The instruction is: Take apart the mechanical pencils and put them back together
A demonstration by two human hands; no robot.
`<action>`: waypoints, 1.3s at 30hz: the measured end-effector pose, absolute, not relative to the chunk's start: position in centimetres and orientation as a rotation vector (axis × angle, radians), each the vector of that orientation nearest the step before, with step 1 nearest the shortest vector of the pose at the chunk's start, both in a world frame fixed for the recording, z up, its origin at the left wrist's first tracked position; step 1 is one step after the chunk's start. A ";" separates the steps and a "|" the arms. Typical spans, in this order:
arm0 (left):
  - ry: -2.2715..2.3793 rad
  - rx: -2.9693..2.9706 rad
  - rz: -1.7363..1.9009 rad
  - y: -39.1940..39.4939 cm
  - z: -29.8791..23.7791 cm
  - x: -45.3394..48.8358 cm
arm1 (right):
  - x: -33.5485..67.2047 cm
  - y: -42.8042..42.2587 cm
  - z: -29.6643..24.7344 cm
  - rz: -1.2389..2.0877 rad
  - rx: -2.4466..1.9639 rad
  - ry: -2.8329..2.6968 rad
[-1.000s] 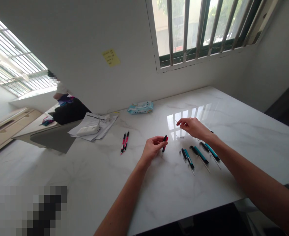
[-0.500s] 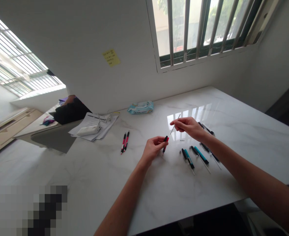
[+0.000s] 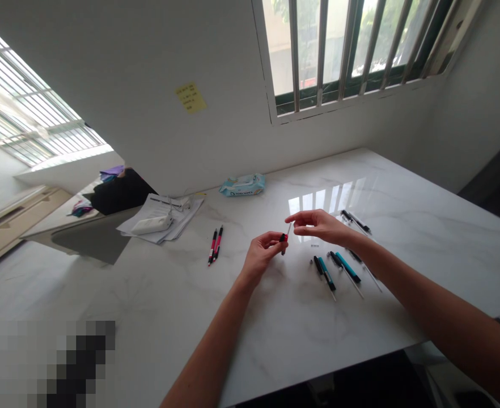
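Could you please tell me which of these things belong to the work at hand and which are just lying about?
Belonging to the work:
left hand holding a red-and-black pen
right hand with a thin rod
teal-and-black pens
black pens

Lying about:
two red-and-black pens
packet of wipes
papers

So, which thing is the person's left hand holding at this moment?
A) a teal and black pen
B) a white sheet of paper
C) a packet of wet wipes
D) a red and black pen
D: the left hand pinches the red and black pen between its thumb and fingers.
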State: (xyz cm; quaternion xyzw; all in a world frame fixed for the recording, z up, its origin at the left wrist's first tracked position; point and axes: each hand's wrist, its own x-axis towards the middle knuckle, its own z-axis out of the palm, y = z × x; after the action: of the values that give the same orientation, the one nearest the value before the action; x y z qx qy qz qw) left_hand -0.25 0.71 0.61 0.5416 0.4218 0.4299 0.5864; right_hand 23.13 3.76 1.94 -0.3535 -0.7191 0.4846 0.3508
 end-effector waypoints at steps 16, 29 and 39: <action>0.944 1.095 1.098 1.2 1.3 -1.4 | 25.3 4.3 0.7 0.790 -1.453 -2.271; 1.012 1.234 0.796 0.7 0.2 -0.6 | 23.9 4.7 1.3 1.421 -0.931 -1.303; 1.023 1.247 0.785 0.7 0.2 -0.5 | 22.8 4.1 1.3 1.484 -0.935 -1.205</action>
State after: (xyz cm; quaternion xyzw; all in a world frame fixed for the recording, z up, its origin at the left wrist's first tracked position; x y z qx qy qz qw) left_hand -0.55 0.68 0.16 0.5430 0.4458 0.3420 0.6240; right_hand 22.83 4.08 1.26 -0.3840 -0.4950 0.6097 0.4855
